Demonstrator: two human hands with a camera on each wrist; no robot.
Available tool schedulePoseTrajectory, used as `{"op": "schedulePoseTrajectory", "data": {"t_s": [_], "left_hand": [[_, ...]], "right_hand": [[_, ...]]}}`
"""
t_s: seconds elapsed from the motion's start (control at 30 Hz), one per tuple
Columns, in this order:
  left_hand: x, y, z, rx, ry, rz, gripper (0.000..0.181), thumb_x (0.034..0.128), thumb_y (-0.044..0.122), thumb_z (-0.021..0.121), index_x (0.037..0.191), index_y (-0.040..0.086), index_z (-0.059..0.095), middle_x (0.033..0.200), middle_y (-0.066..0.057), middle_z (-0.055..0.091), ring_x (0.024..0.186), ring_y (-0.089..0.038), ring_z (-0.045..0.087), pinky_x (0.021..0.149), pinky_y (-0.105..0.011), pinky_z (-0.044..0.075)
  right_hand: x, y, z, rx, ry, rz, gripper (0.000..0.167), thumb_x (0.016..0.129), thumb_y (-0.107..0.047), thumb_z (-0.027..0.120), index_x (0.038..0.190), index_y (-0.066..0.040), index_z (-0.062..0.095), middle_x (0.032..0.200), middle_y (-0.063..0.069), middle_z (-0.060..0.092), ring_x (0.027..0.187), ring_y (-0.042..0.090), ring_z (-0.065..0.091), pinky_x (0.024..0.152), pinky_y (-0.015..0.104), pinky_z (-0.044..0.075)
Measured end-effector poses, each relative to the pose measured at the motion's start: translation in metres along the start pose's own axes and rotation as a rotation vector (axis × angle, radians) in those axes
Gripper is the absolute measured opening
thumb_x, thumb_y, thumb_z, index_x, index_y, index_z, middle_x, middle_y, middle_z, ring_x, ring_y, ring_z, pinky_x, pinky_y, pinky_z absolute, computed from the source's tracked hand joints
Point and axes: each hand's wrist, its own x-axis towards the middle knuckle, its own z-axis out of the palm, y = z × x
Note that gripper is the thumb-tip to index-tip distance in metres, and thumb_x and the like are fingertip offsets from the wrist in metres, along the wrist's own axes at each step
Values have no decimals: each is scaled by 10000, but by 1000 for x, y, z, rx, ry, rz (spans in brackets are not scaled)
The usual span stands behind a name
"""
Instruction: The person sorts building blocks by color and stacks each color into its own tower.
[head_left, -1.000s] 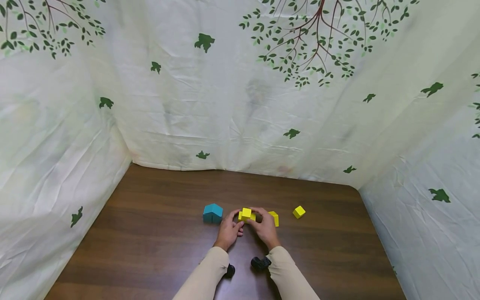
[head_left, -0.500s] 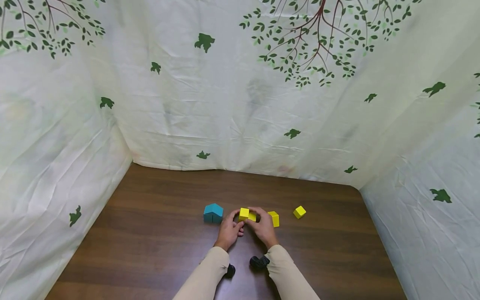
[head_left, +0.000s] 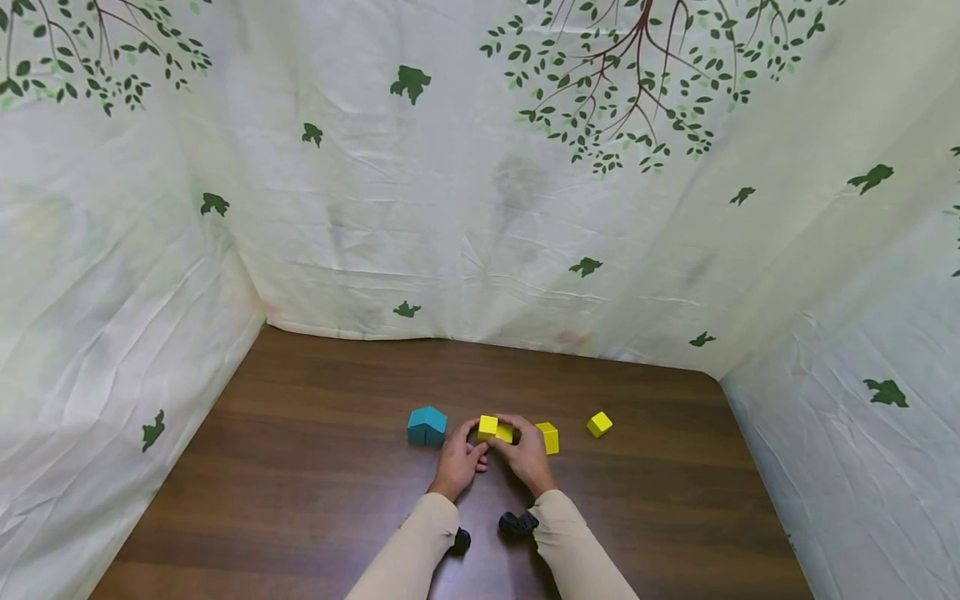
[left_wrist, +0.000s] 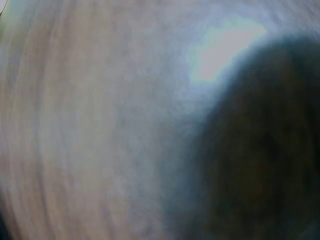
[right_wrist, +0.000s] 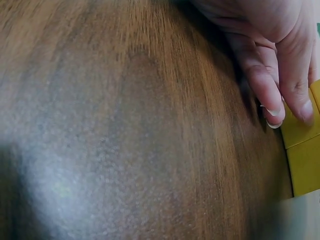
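Observation:
Between the two hands in the head view, a yellow cube (head_left: 487, 427) sits at the left of another yellow block (head_left: 505, 433) and rises above it. My left hand (head_left: 454, 462) holds the left side of this small yellow stack with forefinger and thumb. From the other side, my right hand (head_left: 528, 457) pinches the blocks, its thumb at the front and forefinger behind. The right wrist view catches a thumb and curled fingers (right_wrist: 270, 92) against yellow blocks (right_wrist: 305, 162) with a seam between them. The left wrist view is a blur.
Left of the hands stands a blue house-shaped group of blocks (head_left: 427, 426). A yellow block with a slanted top (head_left: 550, 437) stands just right of the right hand, and a lone yellow cube (head_left: 599, 424) lies farther right. Leaf-printed cloth (head_left: 465, 208) surrounds the brown table (head_left: 337, 383).
Over the first half second the upper yellow cube shifted slightly left on the stack, and my right hand moved a little left with it. Since then hands and blocks have stayed still.

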Motion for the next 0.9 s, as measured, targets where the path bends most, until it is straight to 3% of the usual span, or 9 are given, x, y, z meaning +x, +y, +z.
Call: {"op": "schedulePoseTrajectory", "data": {"t_s": [0.2, 0.4, 0.57, 0.8, 0.9], "left_hand": [[0, 0, 0, -1, 7, 10, 512, 915, 54, 637, 1385, -10, 443, 761, -79, 590, 607, -127, 610, 583, -251, 554], [1, 1, 1, -25, 12, 12, 507, 917, 48, 636, 1385, -4, 448, 712, -76, 597, 599, -125, 604, 575, -253, 553], [0, 2, 0, -42, 9, 21, 499, 921, 30, 627, 1383, -13, 446, 704, -86, 603, 604, -127, 609, 570, -256, 554], [-1, 1, 0, -29, 0, 20, 502, 924, 33, 623, 1388, -17, 438, 717, -84, 593, 610, -127, 610, 575, -251, 553], [-1, 1, 0, -30, 2, 20, 504, 922, 29, 623, 1388, -19, 436, 720, -85, 590, 613, -131, 610, 575, -251, 553]], "right_hand": [[-3, 0, -2, 5, 15, -10, 421, 797, -78, 779, 1197, -50, 652, 1174, 125, 647, 1075, 319, 594, 949, 484, 467], [-9, 0, -27, 6, 104, -75, 433, 774, -70, 802, 1185, -57, 665, 1154, 112, 670, 1106, 324, 587, 942, 516, 446], [-19, 11, -58, -24, 218, -60, 404, 787, -56, 790, 1172, -48, 668, 1156, 117, 663, 1089, 324, 589, 934, 491, 448], [-29, 42, -100, -9, 458, 35, 389, 801, -41, 772, 1171, -12, 653, 1136, 194, 643, 1005, 353, 565, 858, 458, 426], [-30, 55, -114, -8, 526, 77, 424, 806, -30, 762, 1204, 6, 620, 1159, 238, 603, 1019, 380, 539, 853, 466, 412]]}}
